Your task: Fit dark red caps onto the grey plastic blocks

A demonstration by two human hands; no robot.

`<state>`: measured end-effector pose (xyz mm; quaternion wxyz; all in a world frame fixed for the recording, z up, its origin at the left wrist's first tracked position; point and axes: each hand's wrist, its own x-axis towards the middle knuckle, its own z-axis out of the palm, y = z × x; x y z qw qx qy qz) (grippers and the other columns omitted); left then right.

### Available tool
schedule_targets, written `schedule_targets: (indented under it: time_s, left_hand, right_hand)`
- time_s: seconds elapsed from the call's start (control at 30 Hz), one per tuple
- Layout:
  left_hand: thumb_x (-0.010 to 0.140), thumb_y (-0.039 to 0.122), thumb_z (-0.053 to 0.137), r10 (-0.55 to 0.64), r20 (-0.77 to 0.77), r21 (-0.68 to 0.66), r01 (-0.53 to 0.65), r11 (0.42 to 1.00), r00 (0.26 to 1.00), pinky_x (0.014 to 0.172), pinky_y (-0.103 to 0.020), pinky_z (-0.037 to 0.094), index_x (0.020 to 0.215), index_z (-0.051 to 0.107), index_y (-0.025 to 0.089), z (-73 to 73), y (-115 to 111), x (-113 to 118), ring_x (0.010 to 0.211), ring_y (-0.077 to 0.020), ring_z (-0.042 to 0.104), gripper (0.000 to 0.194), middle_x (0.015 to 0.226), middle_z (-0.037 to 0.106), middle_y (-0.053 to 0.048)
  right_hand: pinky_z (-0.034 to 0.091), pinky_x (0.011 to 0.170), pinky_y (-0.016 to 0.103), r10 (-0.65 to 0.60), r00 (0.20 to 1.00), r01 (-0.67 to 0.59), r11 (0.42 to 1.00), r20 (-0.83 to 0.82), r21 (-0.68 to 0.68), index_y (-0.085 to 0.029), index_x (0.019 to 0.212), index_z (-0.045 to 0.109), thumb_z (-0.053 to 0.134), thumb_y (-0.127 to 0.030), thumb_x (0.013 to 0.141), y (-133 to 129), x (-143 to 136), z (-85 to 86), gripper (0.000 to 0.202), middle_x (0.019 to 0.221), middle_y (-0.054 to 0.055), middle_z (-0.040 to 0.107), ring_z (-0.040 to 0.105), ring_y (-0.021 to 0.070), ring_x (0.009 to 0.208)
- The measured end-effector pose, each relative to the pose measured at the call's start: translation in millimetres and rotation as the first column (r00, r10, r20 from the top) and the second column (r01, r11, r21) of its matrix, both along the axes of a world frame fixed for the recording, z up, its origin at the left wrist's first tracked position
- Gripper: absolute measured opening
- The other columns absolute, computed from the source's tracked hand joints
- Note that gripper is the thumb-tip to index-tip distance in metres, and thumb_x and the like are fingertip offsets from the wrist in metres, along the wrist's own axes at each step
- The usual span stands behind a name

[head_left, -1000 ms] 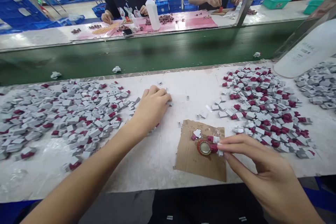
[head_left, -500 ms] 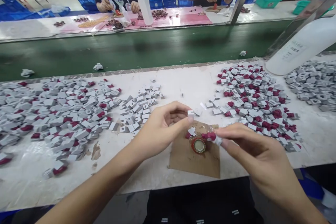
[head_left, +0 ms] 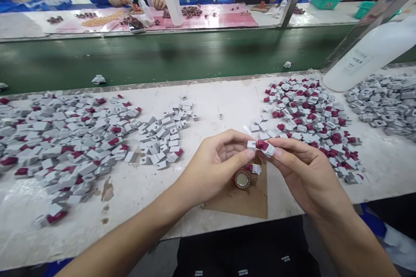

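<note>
A small light-grey block (head_left: pixel 251 145) is pinched between the thumb and fingers of my left hand (head_left: pixel 216 166). Right beside it, my right hand (head_left: pixel 303 171) grips a maroon and grey piece (head_left: pixel 264 147) by its grey end, the maroon end facing the block. Whether the two parts touch is hard to tell. Below the hands, a round metal cap with a red rim (head_left: pixel 242 179) rests on a brown cardboard sheet (head_left: pixel 247 203). Another maroon and grey piece (head_left: pixel 256 169) lies just behind the cap.
Heaps of grey and maroon pieces lie left (head_left: pixel 81 138) and right (head_left: pixel 305 108). A large white bottle (head_left: pixel 367 56) leans at the right. Beyond the green conveyor belt (head_left: pixel 195 54), people work at another table with a dropper bottle (head_left: pixel 172 2).
My hands have come together over the cardboard, bringing the grey block and the maroon and grey piece close to each other. The view has shifted slightly to the right.
</note>
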<state>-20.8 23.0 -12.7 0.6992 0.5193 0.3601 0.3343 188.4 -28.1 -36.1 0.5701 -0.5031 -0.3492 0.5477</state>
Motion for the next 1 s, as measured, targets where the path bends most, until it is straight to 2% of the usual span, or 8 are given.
schedule_targets:
  time_s: [0.23, 0.43, 0.5, 0.57, 0.63, 0.7, 0.87, 1.0]
  left_hand:
    - [0.103, 0.020, 0.080, 0.031, -0.136, 0.171, -0.008, 0.985, 0.990, 0.093, -0.035, 0.069, 0.110, 0.082, 0.021, -1.1, -2, 0, 0.103, -0.0233, 0.083, 0.007, 0.111, 0.086, -0.006]
    - [0.104, 0.023, 0.075, 0.026, -0.273, 0.329, 0.068, 0.942, 0.962, 0.088, -0.036, 0.067, 0.110, 0.078, 0.022, 7.6, 17, -5, 0.098, -0.0230, 0.082, 0.006, 0.107, 0.085, -0.006]
    - [0.103, 0.023, 0.074, 0.052, -0.383, 0.414, 0.121, 0.902, 0.922, 0.088, -0.038, 0.066, 0.115, 0.077, 0.022, 11.8, 42, -7, 0.098, -0.0235, 0.080, 0.013, 0.108, 0.085, -0.006]
    - [0.100, 0.022, 0.074, 0.170, -0.474, 0.512, 0.113, 0.852, 0.864, 0.091, -0.041, 0.064, 0.119, 0.076, 0.023, 14.2, 80, -13, 0.099, -0.0241, 0.078, 0.019, 0.110, 0.085, -0.007]
    - [0.098, 0.018, 0.075, 0.337, -0.532, 0.574, 0.038, 0.818, 0.777, 0.090, -0.041, 0.062, 0.112, 0.077, 0.021, 13.3, 127, -24, 0.096, -0.0233, 0.076, 0.014, 0.110, 0.085, -0.008]
    - [0.097, 0.020, 0.078, 0.479, -0.590, 0.575, -0.077, 0.814, 0.649, 0.085, -0.040, 0.061, 0.108, 0.077, 0.018, 8.8, 174, -42, 0.088, -0.0206, 0.072, 0.011, 0.100, 0.083, -0.007]
    - [0.111, 0.035, 0.069, 0.576, -0.591, 0.610, -0.155, 0.777, 0.564, 0.098, -0.043, 0.062, 0.119, 0.075, 0.010, -11.0, 248, -104, 0.102, -0.0211, 0.073, 0.026, 0.111, 0.078, -0.006]
    - [0.111, 0.043, 0.074, 0.530, -0.528, 0.656, -0.078, 0.751, 0.664, 0.102, -0.053, 0.067, 0.143, 0.072, 0.017, -23.7, 268, -139, 0.124, -0.0333, 0.075, 0.041, 0.145, 0.072, -0.012]
  right_hand:
    - [0.072, 0.088, 0.032, 0.119, 0.969, -0.149, 0.981, 0.216, 0.127, -0.034, 0.103, 0.096, 0.094, -0.030, 0.096, 4, 0, 8.5, 0.008, 0.105, 0.005, 0.089, 0.085, 0.0225, 0.101]
    - [0.072, 0.080, 0.038, 0.189, 0.937, -0.223, 0.971, 0.293, 0.088, -0.029, 0.103, 0.093, 0.092, -0.039, 0.095, 30, 0, 19.0, 0.013, 0.100, 0.006, 0.088, 0.084, 0.0242, 0.090]
    - [0.071, 0.082, 0.042, 0.171, 0.842, -0.243, 0.967, 0.511, 0.076, -0.029, 0.114, 0.092, 0.086, -0.041, 0.099, 51, 8, 21.6, 0.021, 0.109, 0.008, 0.089, 0.083, 0.0274, 0.096]
    - [0.068, 0.084, 0.046, 0.087, 0.644, -0.231, 0.969, 0.760, 0.085, -0.029, 0.121, 0.091, 0.080, -0.038, 0.100, 74, 19, 22.4, 0.025, 0.118, 0.009, 0.088, 0.081, 0.0302, 0.098]
    - [0.065, 0.081, 0.046, 0.040, 0.419, -0.226, 0.972, 0.907, 0.062, -0.028, 0.117, 0.091, 0.076, -0.033, 0.097, 94, 30, 21.7, 0.025, 0.115, 0.010, 0.089, 0.079, 0.0298, 0.090]
    - [0.061, 0.073, 0.044, 0.081, 0.270, -0.251, 0.968, 0.960, -0.011, -0.027, 0.110, 0.092, 0.074, -0.032, 0.094, 109, 38, 21.4, 0.024, 0.102, 0.008, 0.088, 0.076, 0.0277, 0.078]
    - [0.061, 0.078, 0.045, 0.058, 0.107, -0.185, 0.982, 0.993, -0.038, -0.027, 0.115, 0.090, 0.069, -0.033, 0.098, 167, 49, 31.5, 0.028, 0.107, 0.009, 0.089, 0.080, 0.0324, 0.088]
    - [0.063, 0.098, 0.055, 0.016, -0.011, -0.028, 0.999, 1.000, -0.017, -0.019, 0.133, 0.086, 0.071, -0.028, 0.098, 256, 65, 35.6, 0.039, 0.138, 0.019, 0.082, 0.078, 0.0436, 0.118]
